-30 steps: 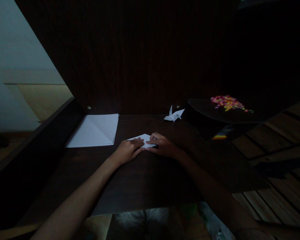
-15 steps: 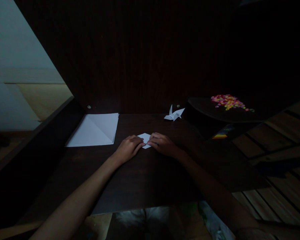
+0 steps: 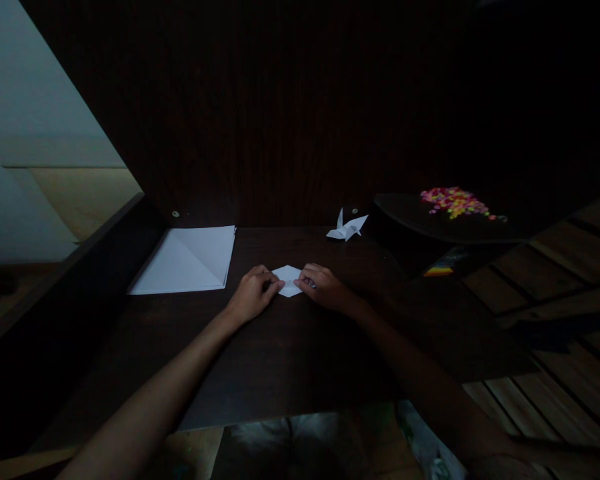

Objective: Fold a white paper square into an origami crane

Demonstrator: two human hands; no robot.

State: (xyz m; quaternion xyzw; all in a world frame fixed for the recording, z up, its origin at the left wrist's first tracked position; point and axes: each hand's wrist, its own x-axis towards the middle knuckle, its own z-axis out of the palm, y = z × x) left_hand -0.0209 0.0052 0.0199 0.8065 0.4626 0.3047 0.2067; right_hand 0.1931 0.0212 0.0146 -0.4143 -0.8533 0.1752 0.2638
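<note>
A small folded white paper [image 3: 288, 275] lies on the dark wooden desk [image 3: 260, 367], pointed at its far and near ends. My left hand [image 3: 255, 292] pinches its left side between thumb and curled fingers. On the right side, my right hand [image 3: 320, 283] is closed on the paper the same way. Both hands cover the paper's side corners. Behind my right hand stands a white paper crane [image 3: 348, 229], apart from it. To the left of my left hand lies a stack of white paper sheets [image 3: 187, 260], with diagonal creases on the top one.
A dark curved shelf [image 3: 400, 210] at the right bears a heap of small pink, red and yellow pieces [image 3: 457, 201]. A dark panel [image 3: 260, 120] rises behind the desk, and a low side board [image 3: 80, 293] bounds it at the left. Wooden slats [image 3: 570, 267] lie at the right.
My thumbs have moved apart towards the paper's sides, so more of its middle shows. The view has shifted very slightly; the crane and the stack lie as before.
</note>
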